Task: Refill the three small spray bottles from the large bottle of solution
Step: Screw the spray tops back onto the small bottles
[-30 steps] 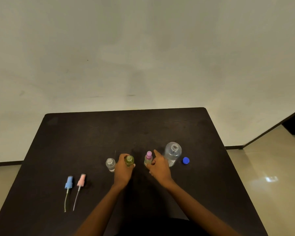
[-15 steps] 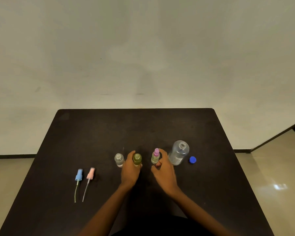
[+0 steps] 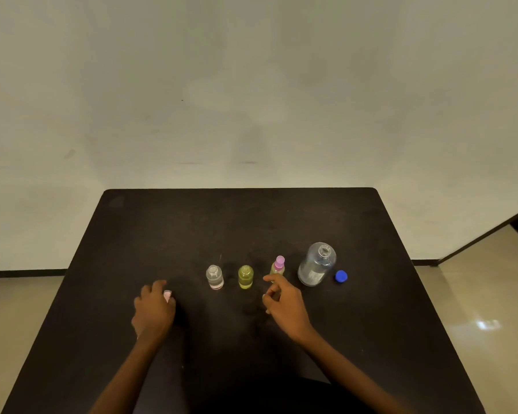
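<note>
Three small bottles stand in a row on the black table [image 3: 192, 222]: a clear one [image 3: 214, 277] with no top, a yellow-green one [image 3: 245, 277] with no top, and one with a purple spray top [image 3: 278, 265]. The large clear bottle [image 3: 316, 264] stands uncapped to their right, with its blue cap [image 3: 341, 276] beside it. My left hand [image 3: 153, 309] rests on the table left of the row, fingers curled around a pink spray head [image 3: 167, 295] that peeks out. The blue spray head is hidden under that hand. My right hand [image 3: 284, 303] hovers just before the purple-topped bottle, fingers loose and holding nothing.
A pale wall rises behind the table's far edge. Shiny tiled floor [image 3: 476, 309] shows on the right, with a dark doorway at the far right.
My left hand has let go of the yellow-green bottle and moved left onto the spray heads. My right hand has drawn back a little from the purple-topped bottle.
</note>
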`<state>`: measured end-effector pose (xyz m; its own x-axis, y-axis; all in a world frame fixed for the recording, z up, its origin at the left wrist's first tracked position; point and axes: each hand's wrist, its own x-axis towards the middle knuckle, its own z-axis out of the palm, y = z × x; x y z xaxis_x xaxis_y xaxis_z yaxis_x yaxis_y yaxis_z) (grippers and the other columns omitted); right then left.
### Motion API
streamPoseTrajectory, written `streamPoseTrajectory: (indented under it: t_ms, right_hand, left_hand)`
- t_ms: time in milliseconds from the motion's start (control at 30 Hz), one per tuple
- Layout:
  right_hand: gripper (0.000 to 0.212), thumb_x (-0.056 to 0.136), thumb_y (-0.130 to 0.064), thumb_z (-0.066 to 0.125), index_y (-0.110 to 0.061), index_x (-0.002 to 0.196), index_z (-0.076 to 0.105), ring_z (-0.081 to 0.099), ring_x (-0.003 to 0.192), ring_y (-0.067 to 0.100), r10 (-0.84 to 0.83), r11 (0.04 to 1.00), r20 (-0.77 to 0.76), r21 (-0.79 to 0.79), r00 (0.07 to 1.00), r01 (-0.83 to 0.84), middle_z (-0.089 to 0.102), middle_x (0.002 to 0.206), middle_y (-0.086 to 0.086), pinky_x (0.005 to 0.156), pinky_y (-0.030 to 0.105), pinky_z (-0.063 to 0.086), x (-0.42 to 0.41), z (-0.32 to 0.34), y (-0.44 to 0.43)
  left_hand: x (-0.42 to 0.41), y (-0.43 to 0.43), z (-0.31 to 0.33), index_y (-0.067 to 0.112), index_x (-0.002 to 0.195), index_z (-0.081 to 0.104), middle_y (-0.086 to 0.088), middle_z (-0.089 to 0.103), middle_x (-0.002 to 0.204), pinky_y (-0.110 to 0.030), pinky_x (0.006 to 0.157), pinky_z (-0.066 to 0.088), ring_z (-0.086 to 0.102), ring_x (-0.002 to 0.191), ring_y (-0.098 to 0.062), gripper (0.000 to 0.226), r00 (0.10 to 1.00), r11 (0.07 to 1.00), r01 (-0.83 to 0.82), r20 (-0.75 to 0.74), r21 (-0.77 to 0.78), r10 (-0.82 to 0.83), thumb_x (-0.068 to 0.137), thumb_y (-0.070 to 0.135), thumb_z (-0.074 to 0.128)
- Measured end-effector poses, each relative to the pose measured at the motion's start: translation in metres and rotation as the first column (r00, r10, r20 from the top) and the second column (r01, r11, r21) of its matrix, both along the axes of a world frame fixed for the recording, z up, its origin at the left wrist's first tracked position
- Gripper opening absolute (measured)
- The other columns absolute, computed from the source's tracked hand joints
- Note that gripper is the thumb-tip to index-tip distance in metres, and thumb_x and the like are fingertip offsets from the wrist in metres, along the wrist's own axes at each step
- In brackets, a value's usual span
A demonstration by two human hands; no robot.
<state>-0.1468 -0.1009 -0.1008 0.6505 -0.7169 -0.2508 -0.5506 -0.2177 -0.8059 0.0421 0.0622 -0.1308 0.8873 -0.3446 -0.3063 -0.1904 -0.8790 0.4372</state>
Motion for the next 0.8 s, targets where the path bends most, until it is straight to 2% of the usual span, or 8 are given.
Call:
streamPoseTrajectory:
  t_ms: [100, 233, 400, 533, 633, 733, 800]
  right_hand:
    - [0.033, 0.083, -0.004, 0.057, -0.019, 0.112, 0.057, 0.061, 0.073, 0.016, 0.022, 1.0, -0.007, 0.022, 1.0, -0.022, 0.057, 0.076, -0.008, 0.076, 0.04, 0.054, 0.0, 0.001, 0.002]
    - [0.03, 0.083, -0.003, 0.056, -0.02, 0.108, 0.058, 0.06, 0.069, 0.013, 0.04, 0.999, -0.013, 0.036, 0.999, -0.04, 0.056, 0.074, -0.009, 0.074, 0.037, 0.054, 0.0, 0.002, 0.004]
    - [0.025, 0.084, 0.0, 0.055, -0.022, 0.094, 0.057, 0.057, 0.053, 0.007, 0.045, 0.995, 0.019, 0.083, 0.999, -0.047, 0.056, 0.071, -0.007, 0.055, 0.019, 0.048, 0.002, 0.007, 0.005]
    - [0.021, 0.083, 0.004, 0.054, -0.016, 0.086, 0.062, 0.056, 0.048, 0.0, 0.029, 0.993, 0.128, 0.113, 0.991, -0.044, 0.059, 0.068, -0.006, 0.05, 0.012, 0.043, 0.01, 0.022, -0.001]
    - [0.022, 0.084, 0.002, 0.055, -0.019, 0.087, 0.062, 0.058, 0.057, -0.001, 0.002, 0.992, 0.226, 0.12, 0.974, -0.03, 0.061, 0.07, -0.01, 0.053, 0.013, 0.043, 0.023, 0.039, -0.011]
    - [0.025, 0.085, -0.002, 0.058, -0.015, 0.106, 0.061, 0.061, 0.07, 0.004, -0.024, 0.99, 0.303, 0.137, 0.953, -0.018, 0.064, 0.08, -0.007, 0.055, 0.017, 0.049, 0.034, 0.055, -0.023]
    - [0.027, 0.084, -0.003, 0.062, -0.014, 0.108, 0.061, 0.063, 0.077, 0.006, 0.004, 0.994, 0.331, 0.104, 0.944, -0.041, 0.066, 0.085, -0.003, 0.061, 0.017, 0.051, 0.038, 0.063, -0.031]
  left_hand:
    - [-0.003, -0.001, -0.008, 0.015, 0.131, 0.044, -0.014, 0.045, 0.129, -0.05, 0.086, 0.048, 0.045, 0.117, -0.034, 0.045, 0.998, 0.993, 0.055, 0.019, 0.104, -0.058, 0.088, 0.017, 0.056]
    - [-0.008, 0.001, -0.012, 0.011, 0.124, 0.051, -0.016, 0.048, 0.122, -0.048, 0.082, 0.048, 0.051, 0.108, -0.033, 0.035, 0.999, 0.998, 0.034, 0.027, 0.051, -0.036, 0.09, 0.012, 0.051]
    - [-0.018, -0.002, 0.007, 0.012, 0.121, 0.055, -0.013, 0.051, 0.117, -0.039, 0.076, 0.043, 0.056, 0.099, -0.03, 0.033, 0.995, 0.964, -0.08, 0.037, -0.253, 0.092, 0.087, 0.013, 0.055]
    - [-0.031, -0.023, 0.041, 0.015, 0.118, 0.056, -0.006, 0.053, 0.115, -0.028, 0.075, 0.045, 0.059, 0.094, -0.021, 0.034, 0.976, 0.842, -0.075, 0.133, -0.534, 0.171, 0.085, 0.011, 0.061]
    - [-0.048, -0.051, 0.062, 0.021, 0.114, 0.058, -0.001, 0.056, 0.11, -0.016, 0.067, 0.049, 0.06, 0.089, -0.012, 0.034, 0.991, 0.718, 0.104, 0.134, -0.688, -0.015, 0.084, 0.007, 0.063]
    - [-0.067, -0.078, 0.069, 0.028, 0.118, 0.055, 0.004, 0.06, 0.106, -0.022, 0.075, 0.054, 0.062, 0.091, -0.008, 0.044, 0.958, 0.629, 0.276, 0.157, -0.727, -0.24, 0.081, 0.008, 0.066]
    - [-0.072, -0.092, 0.071, 0.026, 0.127, 0.049, 0.002, 0.061, 0.109, -0.023, 0.079, 0.055, 0.063, 0.094, -0.008, 0.052, 0.951, 0.6, 0.276, 0.122, -0.751, -0.285, 0.082, 0.007, 0.066]
